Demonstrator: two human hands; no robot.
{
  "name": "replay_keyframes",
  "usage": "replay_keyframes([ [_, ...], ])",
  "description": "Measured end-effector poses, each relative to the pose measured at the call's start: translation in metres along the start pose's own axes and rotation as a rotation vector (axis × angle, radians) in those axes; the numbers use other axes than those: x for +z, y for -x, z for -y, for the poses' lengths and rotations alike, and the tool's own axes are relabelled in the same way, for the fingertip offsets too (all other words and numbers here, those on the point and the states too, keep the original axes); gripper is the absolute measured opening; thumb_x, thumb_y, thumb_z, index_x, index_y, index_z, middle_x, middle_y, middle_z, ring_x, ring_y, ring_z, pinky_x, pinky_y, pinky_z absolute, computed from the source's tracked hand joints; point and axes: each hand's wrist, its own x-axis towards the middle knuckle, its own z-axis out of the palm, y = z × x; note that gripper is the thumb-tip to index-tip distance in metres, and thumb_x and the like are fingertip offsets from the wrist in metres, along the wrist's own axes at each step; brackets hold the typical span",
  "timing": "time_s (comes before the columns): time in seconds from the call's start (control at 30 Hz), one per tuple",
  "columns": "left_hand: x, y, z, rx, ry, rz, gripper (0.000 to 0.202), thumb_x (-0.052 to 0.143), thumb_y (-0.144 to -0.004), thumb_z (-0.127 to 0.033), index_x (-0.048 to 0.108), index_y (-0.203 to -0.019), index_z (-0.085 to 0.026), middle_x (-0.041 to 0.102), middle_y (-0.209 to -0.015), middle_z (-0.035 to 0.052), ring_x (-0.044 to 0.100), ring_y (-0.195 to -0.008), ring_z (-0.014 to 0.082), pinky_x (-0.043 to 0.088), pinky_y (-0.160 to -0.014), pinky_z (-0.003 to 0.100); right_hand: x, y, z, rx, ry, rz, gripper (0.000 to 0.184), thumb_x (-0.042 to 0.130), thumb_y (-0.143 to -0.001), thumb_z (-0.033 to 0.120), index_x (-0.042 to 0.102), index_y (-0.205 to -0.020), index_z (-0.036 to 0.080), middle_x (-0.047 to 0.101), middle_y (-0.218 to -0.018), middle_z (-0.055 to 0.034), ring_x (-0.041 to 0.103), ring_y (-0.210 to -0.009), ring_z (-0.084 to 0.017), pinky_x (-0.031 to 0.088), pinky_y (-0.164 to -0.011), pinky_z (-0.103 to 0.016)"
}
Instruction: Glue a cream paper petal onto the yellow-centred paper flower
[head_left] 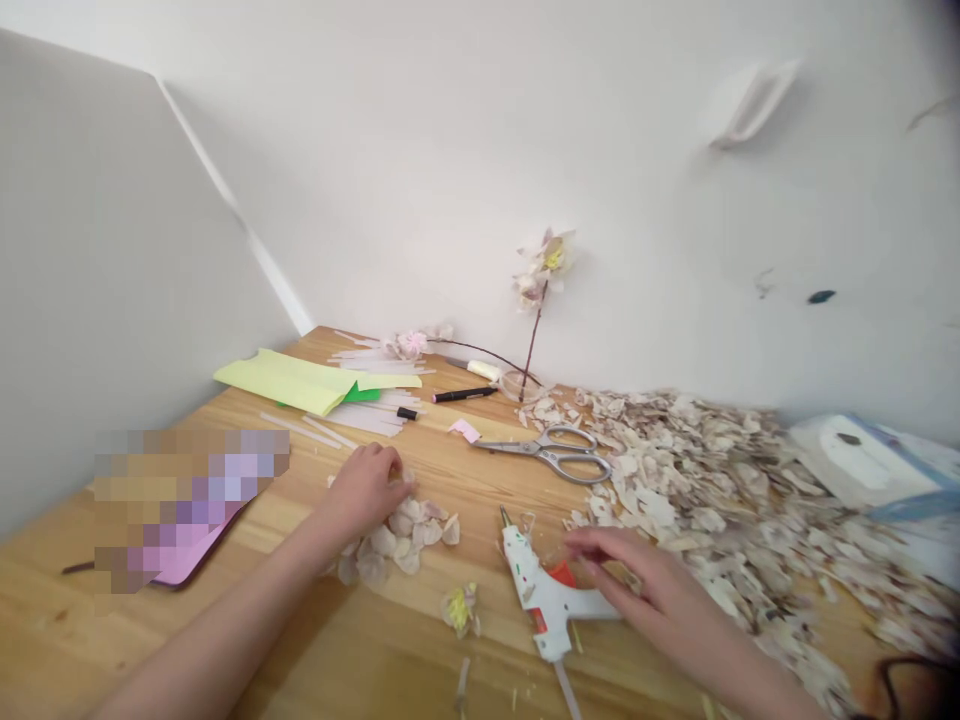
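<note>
Left hand (pixel 367 487): curled, fingertips pinching into the small petal pile (pixel 401 540) on the desk (pixel 247 640); whether a petal is actually gripped cannot be told.
Right hand (pixel 645 590): fingers stretched flat, resting on the handle end of the glue gun (pixel 544 590), not closed around it.
Burn risk: the gun's nozzle points away toward the scissors (pixel 555 452); if hot, a slip of the right fingers forward could meet it.
Scatter risk: a sweep of the right forearm would push the big petal heap (pixel 712 480) further along the desk.
Clutter: yellow flower centre (pixel 460 608) lies just beside the gun.
Open room: bare wood between the hands and along the near edge; walls close off the back and left.
</note>
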Motion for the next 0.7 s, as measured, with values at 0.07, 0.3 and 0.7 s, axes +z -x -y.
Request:
replay_keyframes([
  [0.07, 0.006, -0.001, 0.0, 0.0, -0.003, -0.014, 0.016, 0.055, -0.071, -0.033, 0.058, -0.072, -0.018, 0.062, -0.082, 0.0086, 0.056, -0.086, 0.0251, 0.041, -0.074, 0.034, 0.006, -0.002, 0.01, -0.087, 0.046, 0.005, 0.025, 0.039, -0.088, 0.026, 0.059, -0.103, 0.022, 0.065, -0.1, -0.0077, 0.058, -0.094, -0.022, 0.045, -0.083, -0.037],
  [0.3, 0.009, -0.005, 0.002, -0.01, 0.058, -0.061, 0.023, 0.054, -0.072, -0.032, 0.057, -0.088, -0.016, 0.063, -0.087, 0.0074, 0.057, -0.083, 0.0216, 0.042, -0.073, 0.031, 0.002, -0.002, 0.009, -0.09, 0.202, 0.102, 0.038, 0.044, -0.074, 0.006, 0.055, -0.107, 0.02, 0.057, -0.111, -0.0084, 0.051, -0.105, -0.024, 0.039, -0.089, -0.04],
  [0.7, 0.013, -0.012, 0.002, -0.032, 0.318, -0.092, 0.009, 0.056, -0.07, -0.029, 0.056, -0.067, -0.02, 0.062, -0.07, 0.0018, 0.058, -0.069, 0.0198, 0.041, -0.063, 0.03, 0.025, -0.001, -0.008, 0.007, 0.278, 0.208, 0.041, 0.045, -0.058, -0.002, 0.05, -0.093, 0.019, 0.047, -0.103, -0.008, 0.053, -0.091, -0.023, 0.041, -0.076, -0.035],
])
